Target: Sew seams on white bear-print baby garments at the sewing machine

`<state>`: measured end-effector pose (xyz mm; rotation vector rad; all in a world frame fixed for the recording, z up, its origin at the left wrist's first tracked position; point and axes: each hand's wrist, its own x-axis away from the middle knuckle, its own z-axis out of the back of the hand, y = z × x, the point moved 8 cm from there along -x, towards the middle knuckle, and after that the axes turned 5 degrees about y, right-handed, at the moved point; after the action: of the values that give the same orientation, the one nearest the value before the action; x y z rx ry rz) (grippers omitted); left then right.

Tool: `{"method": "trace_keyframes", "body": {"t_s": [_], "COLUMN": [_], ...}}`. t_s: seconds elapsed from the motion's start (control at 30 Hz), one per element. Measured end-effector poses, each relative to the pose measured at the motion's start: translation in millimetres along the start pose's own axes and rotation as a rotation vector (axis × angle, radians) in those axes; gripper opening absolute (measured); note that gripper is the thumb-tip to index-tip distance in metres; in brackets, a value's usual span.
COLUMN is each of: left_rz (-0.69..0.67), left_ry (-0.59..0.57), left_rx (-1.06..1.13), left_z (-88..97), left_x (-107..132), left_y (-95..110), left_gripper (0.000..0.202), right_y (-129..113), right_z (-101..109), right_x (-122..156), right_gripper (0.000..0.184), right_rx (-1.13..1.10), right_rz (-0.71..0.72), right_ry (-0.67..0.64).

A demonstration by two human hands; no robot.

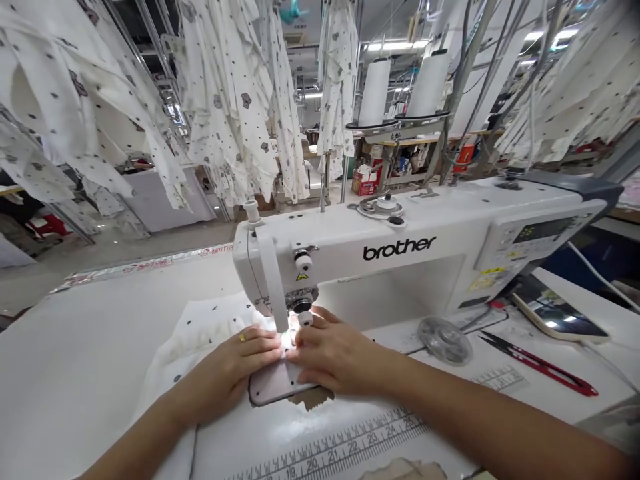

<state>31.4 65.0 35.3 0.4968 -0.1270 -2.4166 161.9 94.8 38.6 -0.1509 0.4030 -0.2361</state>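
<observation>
A white sewing machine (340, 233) stands before me, its lamp lighting the needle area brightly. White fabric (197, 327) with small dark spots lies bunched left of the needle. My left hand (245, 357), with a ring on one finger, rests on this fabric, fingers stretched out flat, tips just left of the presser foot. On the right side of the foot is my right hand (335, 353), its fingers bent and gathered close to the needle; what they pinch is hidden by the fingers and the glare. A white strip (273, 280) hangs down the machine's front.
Right of my hands lie a clear round plastic case (445, 340), red-handled thread snips (540, 363) and a phone-like device (560, 310). A printed ruler (345, 447) runs along the table's front. Thread cones (377, 93) stand behind the machine; spotted garments (225, 100) hang beyond.
</observation>
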Motion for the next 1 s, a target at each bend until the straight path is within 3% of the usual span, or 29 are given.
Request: {"method": "trace_keyframes", "body": {"t_s": [0.13, 0.3, 0.5, 1.0], "left_rz": [0.007, 0.050, 0.118, 0.148], "left_ry": [-0.018, 0.059, 0.071, 0.068], "left_rx": [-0.018, -0.051, -0.063, -0.070], "left_z": [-2.1, 1.2, 0.3, 2.7], "left_x": [-0.6, -4.4, -7.2, -7.7], "left_y": [-6.7, -24.9, -42.3, -39.6], "left_gripper": [0.058, 0.054, 0.052, 0.046], "right_y": [0.8, 7.5, 11.6, 15.0], "right_z": [-1.8, -3.1, -3.3, -5.5], "right_x": [-1.3, -2.3, -0.7, -0.3], "right_gripper": [0.024, 0.034, 0.032, 0.031], "right_rx": [0.044, 0.078, 0.045, -0.030], "right_rz": [-0.033, -0.112, -0.087, -0.112], "right_ry": [0.004, -0.005, 0.016, -0.019]}}
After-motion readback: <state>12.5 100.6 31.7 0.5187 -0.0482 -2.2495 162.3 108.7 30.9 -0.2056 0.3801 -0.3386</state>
